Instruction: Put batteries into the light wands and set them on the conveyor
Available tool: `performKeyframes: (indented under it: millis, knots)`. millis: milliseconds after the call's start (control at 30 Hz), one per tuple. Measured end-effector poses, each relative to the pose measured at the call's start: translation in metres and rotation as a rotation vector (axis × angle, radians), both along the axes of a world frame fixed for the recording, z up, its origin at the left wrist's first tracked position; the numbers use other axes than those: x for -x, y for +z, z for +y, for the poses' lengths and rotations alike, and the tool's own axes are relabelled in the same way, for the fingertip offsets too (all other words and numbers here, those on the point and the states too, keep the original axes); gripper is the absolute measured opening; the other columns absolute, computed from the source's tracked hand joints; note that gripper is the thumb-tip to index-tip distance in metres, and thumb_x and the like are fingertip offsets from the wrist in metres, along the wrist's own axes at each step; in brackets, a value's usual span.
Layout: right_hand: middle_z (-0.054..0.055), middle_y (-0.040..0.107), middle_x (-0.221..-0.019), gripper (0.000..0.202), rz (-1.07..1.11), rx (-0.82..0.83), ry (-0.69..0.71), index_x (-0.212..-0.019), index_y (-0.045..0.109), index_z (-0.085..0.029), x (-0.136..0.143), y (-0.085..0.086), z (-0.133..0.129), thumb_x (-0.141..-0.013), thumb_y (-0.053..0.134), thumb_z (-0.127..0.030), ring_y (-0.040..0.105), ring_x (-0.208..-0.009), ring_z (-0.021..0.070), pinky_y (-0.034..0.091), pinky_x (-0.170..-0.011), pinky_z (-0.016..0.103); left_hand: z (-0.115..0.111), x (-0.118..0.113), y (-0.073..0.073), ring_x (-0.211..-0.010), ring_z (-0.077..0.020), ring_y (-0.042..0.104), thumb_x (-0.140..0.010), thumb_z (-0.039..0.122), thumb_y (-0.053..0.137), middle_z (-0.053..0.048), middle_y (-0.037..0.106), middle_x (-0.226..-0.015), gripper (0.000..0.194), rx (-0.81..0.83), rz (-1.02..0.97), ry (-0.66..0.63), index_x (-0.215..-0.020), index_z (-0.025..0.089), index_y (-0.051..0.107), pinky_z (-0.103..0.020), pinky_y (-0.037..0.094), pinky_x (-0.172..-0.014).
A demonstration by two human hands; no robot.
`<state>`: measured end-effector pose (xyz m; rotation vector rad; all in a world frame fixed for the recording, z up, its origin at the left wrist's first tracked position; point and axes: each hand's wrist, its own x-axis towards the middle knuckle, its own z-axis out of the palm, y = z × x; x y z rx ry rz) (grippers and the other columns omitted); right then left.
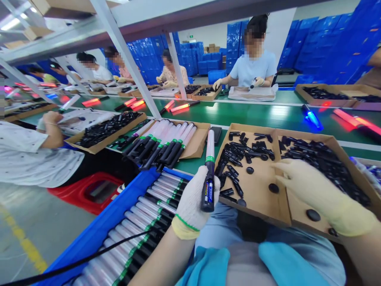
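Note:
My left hand, in a white knit glove over a yellow one, is closed round the black handle of a light stick. The stick stands nearly upright, with a pale tube on top and a green band below it. Blue batteries show in the handle's uncovered side. Over the divider of a cardboard tray, my right hand wears a pale yellow glove, its fingers stretched out to the left and nothing visible in them. Small black plastic parts and round black caps lie in the tray beneath.
A blue bin at my left holds many light sticks, crossed by a black cable. More sticks lie on cardboard ahead. Lit sticks rest on the green conveyor. Co-workers sit opposite and left, near a red stool. Shelf posts rise ahead.

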<state>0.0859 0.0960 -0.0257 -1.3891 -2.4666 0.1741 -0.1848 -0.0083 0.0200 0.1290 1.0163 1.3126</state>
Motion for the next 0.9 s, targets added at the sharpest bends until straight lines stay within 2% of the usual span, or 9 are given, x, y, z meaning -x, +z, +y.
performKeyframes:
  millis: [133,233,300,367,500,567,700,800,900]
  knots:
    - [0.010,0.070,-0.112,0.030,-0.067,0.241,0.125,-0.109,0.072,-0.020,0.078,-0.014,0.015,-0.094,0.047,-0.016,0.064,-0.104,0.0213,0.048,-0.093,0.032,0.002,-0.009,0.002,-0.035,-0.0079,0.052,-0.091,0.042,0.061,0.001,0.060,-0.057,0.026,0.009,-0.020,-0.012,-0.089,0.016,0.057,-0.016,0.042,-0.034]
    - [0.010,0.069,-0.109,0.018,-0.057,0.283,0.113,-0.104,0.069,-0.014,0.121,-0.030,0.027,-0.095,0.055,-0.019,0.064,-0.100,0.0201,0.050,-0.092,0.036,-0.001,-0.012,0.002,-0.036,-0.0081,0.052,-0.089,0.041,0.063,0.001,0.061,-0.058,0.026,0.009,-0.027,0.000,-0.090,0.016,0.057,-0.016,0.042,-0.034]
    - [0.009,0.067,-0.109,0.016,-0.020,0.314,0.095,-0.105,0.066,-0.012,0.129,-0.037,0.032,-0.095,0.059,-0.022,0.064,-0.101,0.0202,0.051,-0.093,0.042,-0.004,-0.011,0.001,-0.036,-0.0084,0.052,-0.088,0.041,0.065,0.002,0.060,-0.057,0.026,0.009,-0.028,0.010,-0.090,0.016,0.057,-0.016,0.041,-0.033]
    - [0.010,0.068,-0.107,0.017,0.047,0.353,0.080,-0.107,0.065,-0.012,0.125,-0.035,0.032,-0.093,0.056,-0.014,0.064,-0.101,0.0201,0.051,-0.093,0.041,-0.006,-0.008,-0.002,-0.036,-0.0087,0.052,-0.088,0.041,0.066,0.002,0.060,-0.056,0.026,0.003,-0.027,0.015,-0.090,0.016,0.057,-0.017,0.041,-0.033]
    - [0.008,0.069,-0.104,0.049,0.230,0.449,0.096,-0.129,0.057,-0.016,0.097,-0.007,0.012,-0.083,0.049,-0.004,0.067,-0.092,0.0166,0.054,-0.085,0.030,-0.003,-0.008,-0.011,-0.039,-0.0091,0.055,-0.086,0.041,0.068,0.000,0.062,-0.059,0.028,-0.017,-0.020,0.031,-0.089,0.016,0.058,-0.017,0.043,-0.036]
    - [0.006,0.068,-0.111,0.054,0.405,0.517,0.140,-0.136,0.052,-0.020,0.082,0.011,-0.008,-0.083,0.049,-0.010,0.067,-0.097,0.0170,0.056,-0.085,0.030,0.001,-0.014,-0.019,-0.042,-0.0097,0.057,-0.086,0.042,0.067,-0.001,0.064,-0.061,0.028,-0.022,-0.019,0.022,-0.090,0.015,0.059,-0.017,0.044,-0.038]
    - [0.006,0.066,-0.122,0.033,0.854,0.625,0.112,-0.120,0.062,-0.025,0.057,0.036,-0.050,-0.087,0.057,-0.029,0.062,-0.114,0.0234,0.054,-0.094,0.036,0.008,-0.037,-0.032,-0.045,-0.0103,0.058,-0.087,0.047,0.064,-0.003,0.066,-0.065,0.035,-0.076,-0.033,-0.122,-0.095,0.014,0.063,-0.018,0.044,-0.040]
    - [0.004,0.069,-0.113,0.029,0.927,0.602,0.044,-0.116,0.064,-0.028,0.047,0.039,-0.074,-0.090,0.059,-0.040,0.064,-0.108,0.0227,0.055,-0.092,0.035,0.009,-0.054,-0.031,-0.056,-0.0136,0.064,-0.085,0.048,0.066,-0.004,0.070,-0.073,0.036,-0.137,-0.097,-0.180,-0.099,0.015,0.066,-0.022,0.051,-0.050]
    - [0.003,0.071,-0.101,0.032,0.849,0.669,0.041,-0.120,0.063,-0.030,0.045,0.031,-0.085,-0.092,0.056,-0.044,0.067,-0.098,0.0228,0.059,-0.083,0.035,0.007,-0.065,-0.027,-0.092,-0.0205,0.070,-0.084,0.041,0.070,-0.007,0.074,-0.093,0.028,-0.234,-0.110,-0.138,-0.098,0.016,0.071,-0.027,0.056,-0.078]
